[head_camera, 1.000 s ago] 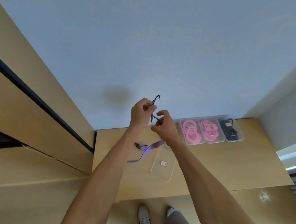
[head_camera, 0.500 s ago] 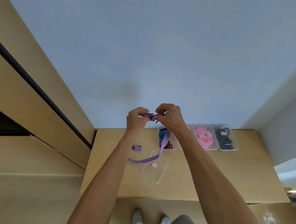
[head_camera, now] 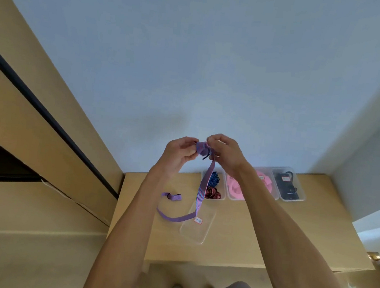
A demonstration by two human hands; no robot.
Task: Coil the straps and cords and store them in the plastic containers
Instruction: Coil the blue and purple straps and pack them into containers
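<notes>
While both hands work above the wooden shelf (head_camera: 257,233), the head view, the only one supplied, lists as follows.

Item 1: purple strap (head_camera: 203,187), striped weave. Its upper end is bunched into a small coil held between the hands; the free length hangs down over the shelf and curves left across the surface. A short dark cord end pokes out beneath the coil.

Item 2: left hand (head_camera: 178,152), fingers curled, pinching the coil's left side. Right hand (head_camera: 224,153), fingers curled round its right side. Hands close together, both clamped on the strap.

Item 3: clear lid (head_camera: 196,231), lying flat on the shelf under the strap's tail.

Item 4: row of plastic containers against the wall: one (head_camera: 212,186) with blue and red coils, a pink-filled container (head_camera: 234,188), another partly hidden by the right forearm, and a black-filled container (head_camera: 288,184).

Item 5: small purple piece (head_camera: 171,196), loose on the shelf, left of the lid.

Handling note, as judgement: keep the coil pinched flat with one hand and feed the tail with the other, turns even and snug, so it does not spring open.

Markings: white red-edged label (head_camera: 198,220) on the lid; similar labels on two containers. Writing too small to read.
</notes>
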